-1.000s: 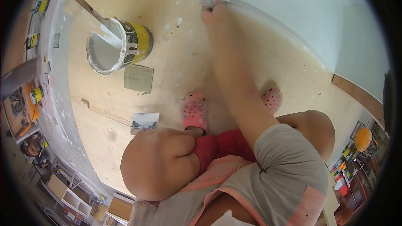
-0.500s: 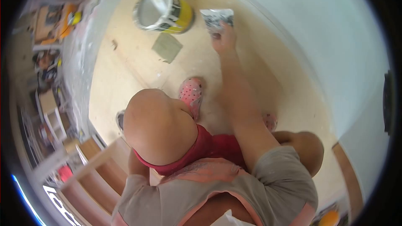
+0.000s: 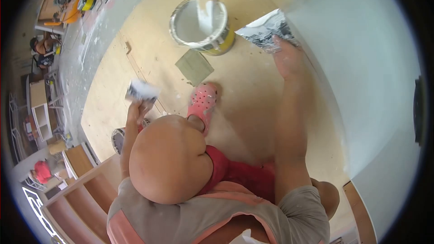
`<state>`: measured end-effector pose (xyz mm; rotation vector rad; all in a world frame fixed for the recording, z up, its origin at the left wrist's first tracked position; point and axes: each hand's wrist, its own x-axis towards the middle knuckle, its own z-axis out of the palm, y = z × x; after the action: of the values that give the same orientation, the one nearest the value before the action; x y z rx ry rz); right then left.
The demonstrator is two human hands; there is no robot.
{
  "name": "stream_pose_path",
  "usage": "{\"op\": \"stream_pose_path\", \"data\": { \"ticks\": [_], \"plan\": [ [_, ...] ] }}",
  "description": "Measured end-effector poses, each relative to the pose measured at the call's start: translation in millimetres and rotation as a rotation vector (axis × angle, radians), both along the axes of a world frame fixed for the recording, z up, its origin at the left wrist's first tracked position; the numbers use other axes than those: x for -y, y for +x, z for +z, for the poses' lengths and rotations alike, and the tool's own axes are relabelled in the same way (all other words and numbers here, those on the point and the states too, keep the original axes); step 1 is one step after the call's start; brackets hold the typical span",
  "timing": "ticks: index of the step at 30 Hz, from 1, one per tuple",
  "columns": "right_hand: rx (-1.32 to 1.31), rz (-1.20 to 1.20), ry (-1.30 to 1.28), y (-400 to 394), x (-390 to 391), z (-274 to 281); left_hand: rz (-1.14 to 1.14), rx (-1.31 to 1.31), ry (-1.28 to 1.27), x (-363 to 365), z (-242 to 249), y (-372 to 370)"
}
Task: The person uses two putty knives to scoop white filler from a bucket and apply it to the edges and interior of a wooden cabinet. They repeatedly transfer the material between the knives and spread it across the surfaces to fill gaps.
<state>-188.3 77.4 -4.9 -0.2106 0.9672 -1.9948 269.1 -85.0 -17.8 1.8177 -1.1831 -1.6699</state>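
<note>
My right hand (image 3: 288, 57) grips a wide putty knife (image 3: 266, 31) by its near edge, close to the pale wall panel. White and dark grey smears cover its blade. On the other side, beyond my raised knee, my left hand (image 3: 141, 108) holds a second putty knife (image 3: 142, 91), blurred by motion, with white filler on it. Between them at the far side stands a yellow bucket (image 3: 222, 45) of pale grey filler. A whitened stirring stick (image 3: 205, 13) leans in it. A greenish square sheet (image 3: 194, 67), perhaps sandpaper, lies just in front of the bucket.
A tall pale panel (image 3: 361, 54) rises along my right. My foot in a pink clog (image 3: 203, 101) rests on the board floor (image 3: 244, 104). Wooden shelving (image 3: 92, 190) stands behind at left. Farther left are a person (image 3: 44, 47) and an orange machine (image 3: 77, 7).
My right hand with its putty knife has moved right, nearer the panel. My left hand, hidden behind the knee before, now shows with a putty knife. The view has shifted.
</note>
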Motion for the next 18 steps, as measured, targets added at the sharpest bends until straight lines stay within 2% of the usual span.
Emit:
{"op": "stream_pose_path", "data": {
  "ticks": [1,2,3,4,5,7,8,9,10,11,13,14,16,18],
  "plan": [
    [-0.027,0.049,-0.077,3,12,4,-0.019,-0.374,0.146,10,27,-44],
    [-0.032,0.062,-0.065,7,28,15,-0.200,-0.466,0.212,29,6,-46],
    [-0.220,0.096,-0.035,9,49,33,-0.394,-0.563,0.276,48,-23,-47],
    [-0.416,0.121,-0.006,8,69,49,-0.524,-0.583,0.369,66,-53,-51],
    [-0.439,0.111,0.007,6,88,62,-0.585,-0.539,0.401,69,-59,-80],
    [-0.798,0.202,0.469,-2,126,81,-0.805,-0.692,0.470,72,-63,-135],
    [-0.810,0.190,0.494,-5,141,92,-0.928,-0.631,0.478,74,-66,-156],
    [-0.880,0.290,0.598,-8,153,103,-1.171,-0.697,0.405,73,-50,-183],
    [-0.943,0.399,0.706,-10,162,110,-1.351,-0.654,0.416,73,-43,-204],
    [-0.942,0.405,0.740,-11,171,116,-1.524,-0.611,0.424,72,-42,-221],
    [-0.914,0.471,0.921,-10,182,120,-1.689,-0.483,0.298,56,-47,-251],
    [-0.921,0.479,0.939,-7,186,119,-1.684,-0.506,0.303,44,-56,-263],
    [-1.036,0.344,0.939,1,189,117,-1.668,-0.406,-0.460,30,-77,-282],
    [-1.088,0.301,0.847,11,188,114,-1.730,-0.395,-0.389,39,-87,-295]
  ]
}}
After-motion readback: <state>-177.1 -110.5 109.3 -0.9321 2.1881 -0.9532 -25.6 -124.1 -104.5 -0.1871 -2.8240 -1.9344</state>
